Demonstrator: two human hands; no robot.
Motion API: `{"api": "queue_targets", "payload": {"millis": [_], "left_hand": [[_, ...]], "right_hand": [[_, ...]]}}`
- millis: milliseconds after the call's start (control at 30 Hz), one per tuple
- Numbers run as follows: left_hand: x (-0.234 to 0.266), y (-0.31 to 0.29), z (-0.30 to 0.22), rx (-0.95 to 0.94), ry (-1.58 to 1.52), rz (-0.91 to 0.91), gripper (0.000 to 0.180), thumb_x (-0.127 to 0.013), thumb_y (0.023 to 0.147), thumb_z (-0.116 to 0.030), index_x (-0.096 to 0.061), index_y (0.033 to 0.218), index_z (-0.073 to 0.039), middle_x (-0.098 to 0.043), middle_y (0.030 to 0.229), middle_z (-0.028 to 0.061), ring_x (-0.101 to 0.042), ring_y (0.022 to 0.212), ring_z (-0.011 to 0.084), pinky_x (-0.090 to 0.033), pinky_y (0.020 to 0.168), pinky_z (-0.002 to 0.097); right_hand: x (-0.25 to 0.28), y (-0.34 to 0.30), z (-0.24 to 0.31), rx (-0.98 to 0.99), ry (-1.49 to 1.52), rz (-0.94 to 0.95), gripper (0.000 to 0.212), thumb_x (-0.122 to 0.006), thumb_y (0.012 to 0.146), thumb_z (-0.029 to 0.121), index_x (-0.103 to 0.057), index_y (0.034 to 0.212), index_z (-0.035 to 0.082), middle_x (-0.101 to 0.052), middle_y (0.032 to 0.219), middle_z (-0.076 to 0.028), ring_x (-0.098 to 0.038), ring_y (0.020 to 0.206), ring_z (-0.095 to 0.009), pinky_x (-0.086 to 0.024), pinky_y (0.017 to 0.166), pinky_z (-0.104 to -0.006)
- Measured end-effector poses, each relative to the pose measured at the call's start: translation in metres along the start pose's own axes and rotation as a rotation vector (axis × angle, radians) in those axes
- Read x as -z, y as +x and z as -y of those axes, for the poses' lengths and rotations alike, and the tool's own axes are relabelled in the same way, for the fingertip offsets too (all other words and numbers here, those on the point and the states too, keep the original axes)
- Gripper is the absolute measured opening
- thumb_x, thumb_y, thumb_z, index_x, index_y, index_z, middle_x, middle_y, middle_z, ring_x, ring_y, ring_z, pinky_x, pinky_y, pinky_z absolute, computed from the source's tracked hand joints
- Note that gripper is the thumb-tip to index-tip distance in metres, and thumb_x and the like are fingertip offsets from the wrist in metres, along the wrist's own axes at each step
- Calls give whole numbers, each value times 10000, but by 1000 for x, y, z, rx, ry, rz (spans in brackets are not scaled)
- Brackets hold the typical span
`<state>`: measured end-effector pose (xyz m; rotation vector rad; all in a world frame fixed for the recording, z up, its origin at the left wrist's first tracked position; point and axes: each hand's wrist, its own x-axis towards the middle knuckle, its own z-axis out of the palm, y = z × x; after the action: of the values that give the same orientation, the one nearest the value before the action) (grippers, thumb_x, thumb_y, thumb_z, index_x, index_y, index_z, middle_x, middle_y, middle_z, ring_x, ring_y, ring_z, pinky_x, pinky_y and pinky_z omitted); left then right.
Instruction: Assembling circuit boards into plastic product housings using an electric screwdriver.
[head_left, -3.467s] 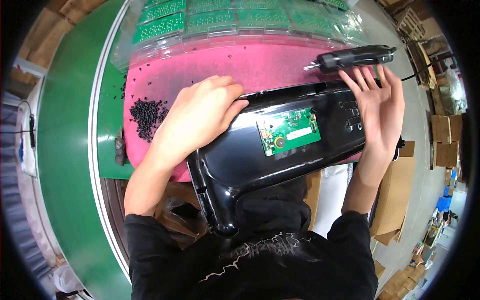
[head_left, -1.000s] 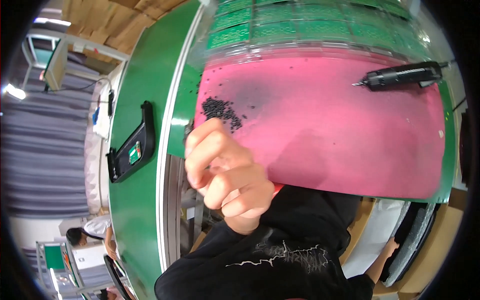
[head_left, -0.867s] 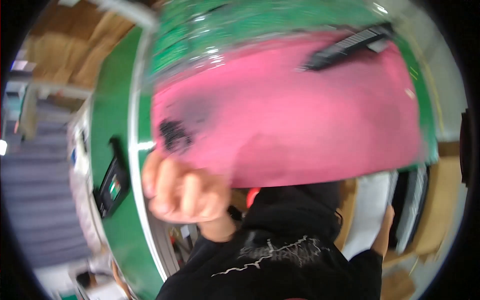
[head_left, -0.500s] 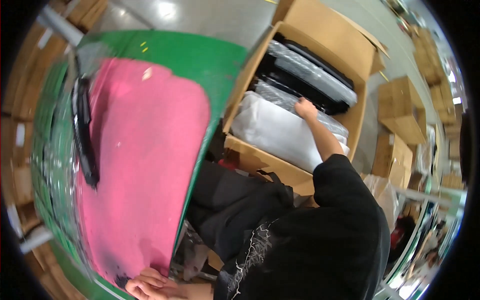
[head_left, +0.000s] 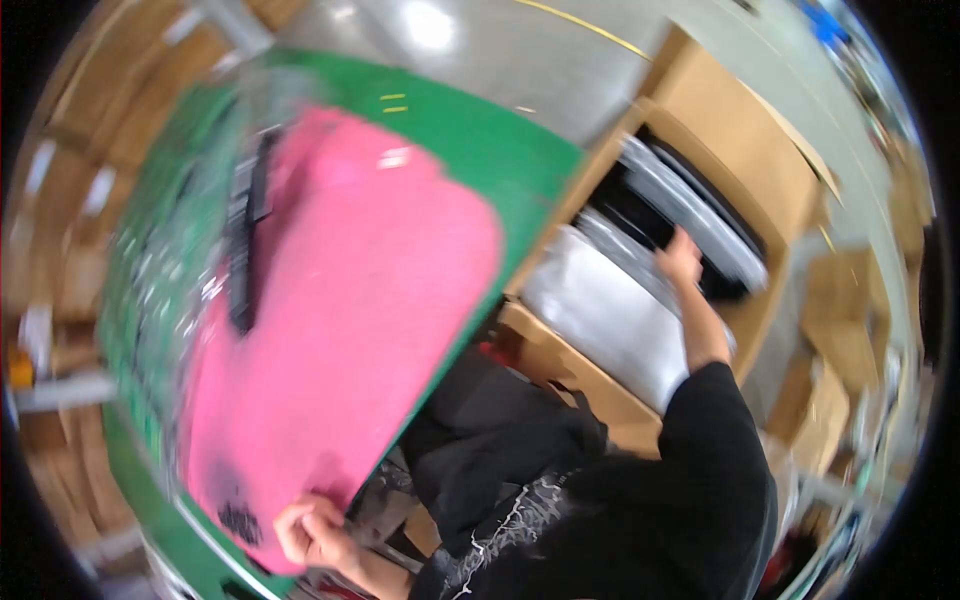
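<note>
A large pink mat-like sheet with rounded corners and a dark smudge at its near end covers much of the green tabletop. My left hand is at the sheet's near edge, fingers curled; what they hold, if anything, is hidden. To the right stands an open cardboard box packed with a white wrapped bundle, a black bundle and a grey, clear-wrapped bundle. My right hand reaches in among these bundles; its fingers are blurred and partly hidden.
A black strip-like object lies along the sheet's left side. Clear plastic film covers the table's left part. Stacked cartons stand beyond the left edge, and more cartons sit on the floor at right.
The whole view has shifted, moving table and box rightward and turning them. My right hand has moved from the wrapped bundle beside the white one toward the black bundle. My left hand stays at the near edge.
</note>
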<state>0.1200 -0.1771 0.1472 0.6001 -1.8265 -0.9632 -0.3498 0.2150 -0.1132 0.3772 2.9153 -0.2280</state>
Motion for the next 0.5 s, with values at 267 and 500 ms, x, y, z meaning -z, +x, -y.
{"api": "queue_targets", "payload": {"millis": [267,500], "left_hand": [[18,1,-6,-36,183,74,118,-571,758,101,-644,799,17,-614,611,71,-562,486,173,-445,490,287],[24,8,-22,-87,-63,145,97,-592,805,56,-661,859,14,-652,677,89,-591,515,199,-462,505,306]], "right_hand": [[-62,19,-36,180,-253,32,774,-730,791,305,-393,1451,79,-363,1487,-237,-342,1381,-418,-345,1117,-520],[-93,39,-59,321,-424,-91,299,-479,963,146,-518,1251,78,-615,1231,-156,-634,1103,-328,-542,886,-463]]}}
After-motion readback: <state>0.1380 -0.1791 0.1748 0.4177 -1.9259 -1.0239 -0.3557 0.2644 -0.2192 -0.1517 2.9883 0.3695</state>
